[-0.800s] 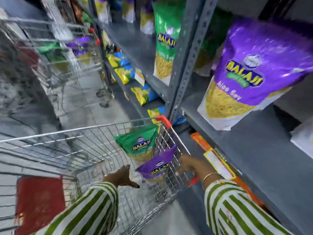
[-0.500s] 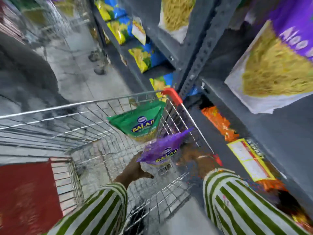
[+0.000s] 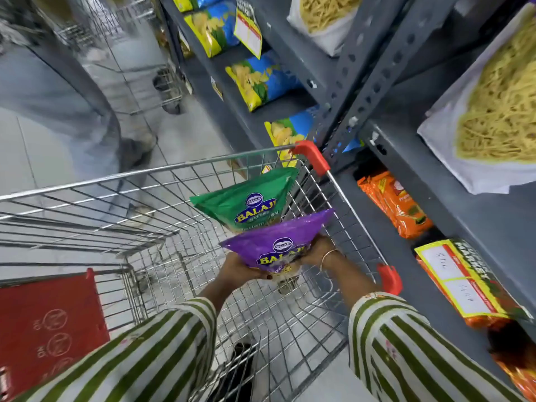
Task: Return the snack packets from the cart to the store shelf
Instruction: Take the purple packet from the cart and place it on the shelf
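A purple Balaji snack packet (image 3: 275, 242) is held inside the wire cart (image 3: 87, 187), near its right wall. My left hand (image 3: 236, 268) grips the packet's lower left edge and my right hand (image 3: 317, 250) grips its lower right edge. Just behind it a green Balaji packet (image 3: 246, 198) leans against the cart's far right corner. The grey metal store shelf (image 3: 406, 158) runs along the right, with a large sev packet (image 3: 499, 111) lying on it.
Orange packets (image 3: 397, 204) and a yellow price tag (image 3: 461, 282) fill the lower shelf beside the cart. Blue-yellow chip bags (image 3: 261, 79) line shelves farther along. A red child-seat flap (image 3: 49, 329) is at the cart's near left. Another cart (image 3: 139, 76) stands ahead in the aisle.
Both hands have closed on the purple packet and raised it slightly inside the cart. The view has tilted down toward the cart.
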